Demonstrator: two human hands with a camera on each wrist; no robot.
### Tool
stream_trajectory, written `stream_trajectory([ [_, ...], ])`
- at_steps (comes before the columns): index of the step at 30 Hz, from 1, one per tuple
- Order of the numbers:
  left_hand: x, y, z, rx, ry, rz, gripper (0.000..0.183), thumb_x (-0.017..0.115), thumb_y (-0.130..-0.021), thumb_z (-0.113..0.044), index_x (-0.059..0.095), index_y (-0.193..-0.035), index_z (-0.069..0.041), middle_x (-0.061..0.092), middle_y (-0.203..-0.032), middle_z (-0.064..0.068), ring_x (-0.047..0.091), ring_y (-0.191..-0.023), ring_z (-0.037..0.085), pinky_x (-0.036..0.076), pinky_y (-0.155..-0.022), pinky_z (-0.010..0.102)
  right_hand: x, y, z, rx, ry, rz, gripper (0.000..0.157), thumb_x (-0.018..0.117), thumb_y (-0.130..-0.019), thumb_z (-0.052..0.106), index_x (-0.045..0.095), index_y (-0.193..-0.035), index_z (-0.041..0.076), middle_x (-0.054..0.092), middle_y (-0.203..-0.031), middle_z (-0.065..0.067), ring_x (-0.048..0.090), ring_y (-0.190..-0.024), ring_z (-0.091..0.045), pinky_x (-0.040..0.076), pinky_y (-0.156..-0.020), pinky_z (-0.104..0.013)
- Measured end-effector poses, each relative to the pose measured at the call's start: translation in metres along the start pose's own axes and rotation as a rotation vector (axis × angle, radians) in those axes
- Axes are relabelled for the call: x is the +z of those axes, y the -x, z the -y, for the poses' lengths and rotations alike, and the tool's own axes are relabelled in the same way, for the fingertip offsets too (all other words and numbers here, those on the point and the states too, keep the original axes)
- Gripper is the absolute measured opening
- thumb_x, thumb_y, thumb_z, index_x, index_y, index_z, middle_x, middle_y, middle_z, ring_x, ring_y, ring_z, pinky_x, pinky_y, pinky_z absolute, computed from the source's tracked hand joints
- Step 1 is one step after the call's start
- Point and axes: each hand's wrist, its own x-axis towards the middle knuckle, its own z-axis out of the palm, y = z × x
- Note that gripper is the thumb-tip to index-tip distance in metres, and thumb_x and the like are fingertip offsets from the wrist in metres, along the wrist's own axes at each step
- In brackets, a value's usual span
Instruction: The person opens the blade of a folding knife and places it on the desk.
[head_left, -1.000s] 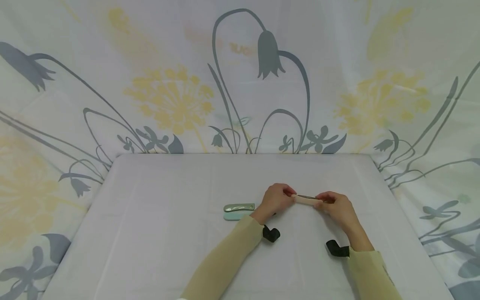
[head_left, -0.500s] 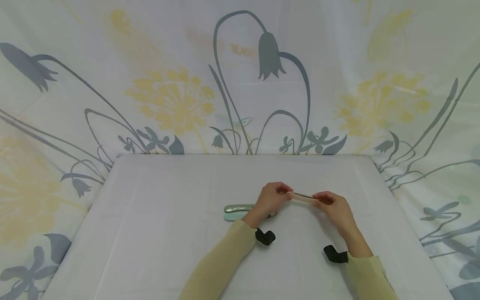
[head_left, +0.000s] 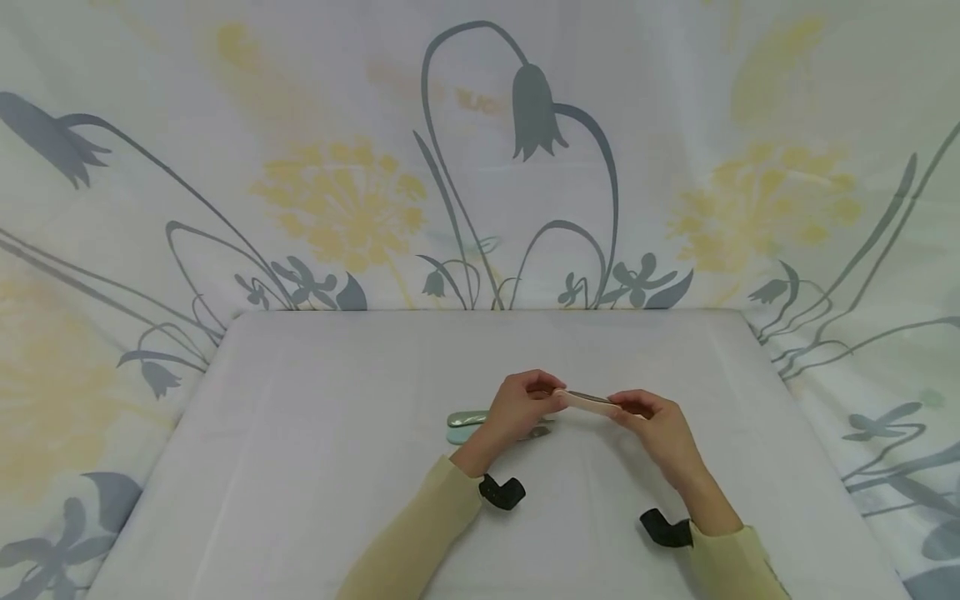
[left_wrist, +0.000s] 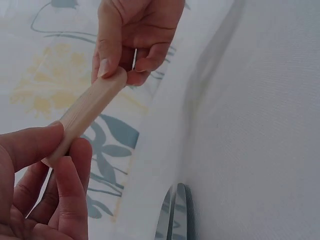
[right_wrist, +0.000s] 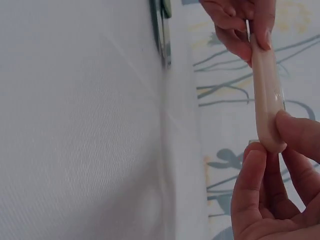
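Note:
Both hands hold a cream-handled folding knife point(head_left: 589, 404) above the table, with a dark blade edge showing along the handle's far side in the head view. My left hand point(head_left: 517, 408) pinches one end between thumb and fingers. At the other end my right hand point(head_left: 658, 429) pinches it too. The left wrist view shows the smooth rounded handle point(left_wrist: 92, 107) stretched between both sets of fingers. Behind the left hand lie a green-handled knife point(head_left: 467, 418) and a light-blue-handled knife point(head_left: 459, 435), side by side; the hand and wrist cover their middles, and blade tips point(head_left: 538, 432) show to the right.
A white cloth covers the table point(head_left: 337, 467), whose far edge meets a flower-patterned curtain point(head_left: 480, 167). The curtain runs along both sides as well. Black wrist-camera mounts point(head_left: 504, 493) stick out from the sleeves, low over the cloth.
Both hands have moved left and slightly nearer with the cream-handled folding knife between them. More of the blade tips on the table shows, while the left hand covers more of the green handle.

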Motion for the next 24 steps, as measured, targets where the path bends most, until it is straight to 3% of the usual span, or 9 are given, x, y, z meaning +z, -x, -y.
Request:
stream_trajectory([
  [7,-0.016,0.017,0.000,-0.006,0.097,0.024,0.022,0.076,-0.078,-0.015,0.069,-0.099,-0.012,0.066,-0.092,-0.001,0.063,-0.082,0.011,0.048,-0.065,0.022,0.011,0.008,0.018,-0.058,-0.019,0.027,0.028,0.070,-0.085,0.027,0.068,-0.104,0.006,0.065,-0.102,-0.009,0.056,-0.091,-0.013,0.048,-0.071,-0.024],
  [13,-0.029,0.033,0.000,0.014,0.080,0.034,0.022,0.075,-0.080,-0.011,0.068,-0.100,-0.008,0.066,-0.094,0.001,0.063,-0.084,0.013,0.048,-0.066,0.021,0.024,0.013,0.025,-0.105,-0.060,0.088,0.024,0.070,-0.085,0.024,0.070,-0.103,0.008,0.065,-0.100,-0.009,0.059,-0.087,-0.016,0.048,-0.069,-0.026],
  [19,-0.037,0.051,-0.002,0.020,0.053,0.027,0.021,0.077,-0.078,-0.020,0.069,-0.097,-0.012,0.067,-0.093,0.000,0.064,-0.086,0.013,0.048,-0.067,0.025,0.040,0.012,0.027,-0.170,-0.041,0.154,0.017,0.072,-0.082,0.030,0.073,-0.093,0.018,0.066,-0.093,0.000,0.057,-0.085,-0.017,0.049,-0.069,-0.028],
  [24,-0.039,0.061,0.000,0.040,0.030,0.034,0.028,0.077,-0.079,-0.024,0.069,-0.100,-0.008,0.068,-0.092,-0.001,0.064,-0.086,0.014,0.047,-0.066,0.027,0.054,0.012,0.031,-0.228,-0.030,0.213,0.012,0.072,-0.082,0.029,0.073,-0.089,0.019,0.065,-0.090,0.002,0.058,-0.080,-0.016,0.050,-0.065,-0.029],
])
